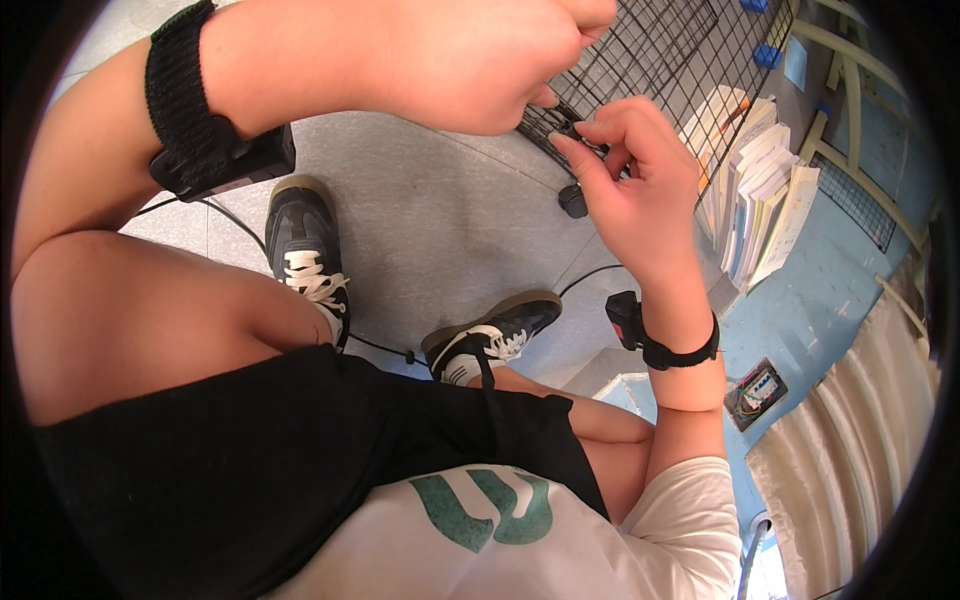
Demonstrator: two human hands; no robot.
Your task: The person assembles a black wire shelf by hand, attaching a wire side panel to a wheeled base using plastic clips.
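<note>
A black wire-mesh rack (645, 60) stands at the upper right, with a black caster wheel (574, 201) at its lower corner. My left hand (465, 67) is curled over the rack's near edge, back of the hand up; whatever its fingers touch is hidden beneath it. Just below and to its right, the thumb and forefinger of my right hand (637, 165) pinch a small black part (571, 130) at the rack's lower edge. The two hands are close together but apart. Each wrist wears a black strap with a black box.
A row of upright books (757, 195) stands right of the rack. Black cables run across the grey tiled floor (405, 225) near my shoes (304, 232). Farther right are an open electrical box with wires (756, 394) and a beige curtain (847, 427).
</note>
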